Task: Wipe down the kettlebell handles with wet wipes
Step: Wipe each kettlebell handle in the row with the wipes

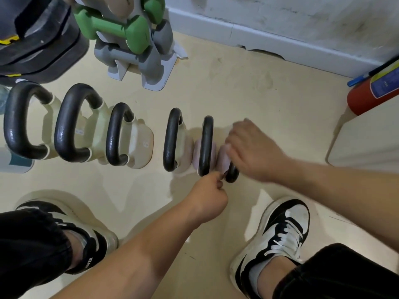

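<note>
Several kettlebells with black handles stand in a row on the floor, pale bodies on the left (pixel 138 145) and pinkish ones on the right (pixel 206 147). My right hand (pixel 252 149) is motion-blurred and closed over the rightmost kettlebell handle (pixel 232 174), of which only the near end shows. A pale bit at its fingertips could be a wipe; I cannot tell. My left hand (pixel 210 195) is curled into a fist just in front, with its fingertips touching that handle's near end.
A rack of green and grey dumbbells (pixel 129 39) and stacked black weight plates (pixel 36 37) stand behind the row. A red fire extinguisher (pixel 371 93) and a pale cabinet corner (pixel 364 141) are on the right. My two shoes (pixel 282 236) flank my arms.
</note>
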{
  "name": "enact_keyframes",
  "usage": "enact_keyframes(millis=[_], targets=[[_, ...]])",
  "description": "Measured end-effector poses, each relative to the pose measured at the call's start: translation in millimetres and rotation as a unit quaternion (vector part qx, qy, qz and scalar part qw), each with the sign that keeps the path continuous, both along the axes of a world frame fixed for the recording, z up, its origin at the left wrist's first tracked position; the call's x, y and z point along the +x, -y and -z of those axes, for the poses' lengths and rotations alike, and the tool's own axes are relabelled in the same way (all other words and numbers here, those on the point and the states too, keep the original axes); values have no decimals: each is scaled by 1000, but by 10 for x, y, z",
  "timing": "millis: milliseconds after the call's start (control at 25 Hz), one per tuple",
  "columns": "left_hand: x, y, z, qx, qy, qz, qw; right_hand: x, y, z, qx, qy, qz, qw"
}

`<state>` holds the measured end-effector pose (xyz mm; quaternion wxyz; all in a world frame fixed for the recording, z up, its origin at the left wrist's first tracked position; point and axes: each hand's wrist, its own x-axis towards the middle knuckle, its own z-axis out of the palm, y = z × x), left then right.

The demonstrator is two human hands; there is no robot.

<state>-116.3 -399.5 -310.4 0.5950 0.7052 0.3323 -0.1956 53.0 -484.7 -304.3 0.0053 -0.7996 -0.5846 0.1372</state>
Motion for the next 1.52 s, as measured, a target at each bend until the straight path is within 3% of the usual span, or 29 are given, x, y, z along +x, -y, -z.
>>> enact_keyframes(millis=[120, 200, 360, 600, 720, 800, 920, 1000, 1200, 1320, 1360, 1520], targets=[[94, 14, -29, 8, -2, -19, 1000, 385, -348, 35, -59, -141, 161, 975], [119, 38, -50, 6, -4, -30, 1000, 389, -414, 60, -79, -177, 196, 961], [74, 35, -93, -11, 8, -50, 999, -187, -24, 118, 31, -81, 143, 986], [-37, 12, -83, -36, 6, -71, 997, -805, 485, 292, 78, -1, -9, 997], [-25, 11, -5, -46, -9, -97, 994, -480, 201, 246, 94, -27, 77, 992], [23, 41, 17, -51, -16, -95, 994, -155, -108, 153, 74, -137, 236, 959], [82, 61, 0, -44, -24, -84, 995, 207, -427, -72, 5, -364, 437, 823], [78, 43, -24, -48, -22, -88, 995, 192, -458, -83, 15, -380, 498, 779], [18, 5, -33, -53, -10, -75, 996, -570, -502, -180, 163, -372, 577, 709], [-54, 43, -70, -65, -6, -61, 996, -771, -480, -328, 190, -486, 636, 569], [-86, 52, -85, -64, -8, -61, 996, -796, -464, -358, 192, -484, 645, 559], [-221, -59, -180, -47, 2, -38, 998, -1138, -460, -257, 225, -356, 647, 635]])
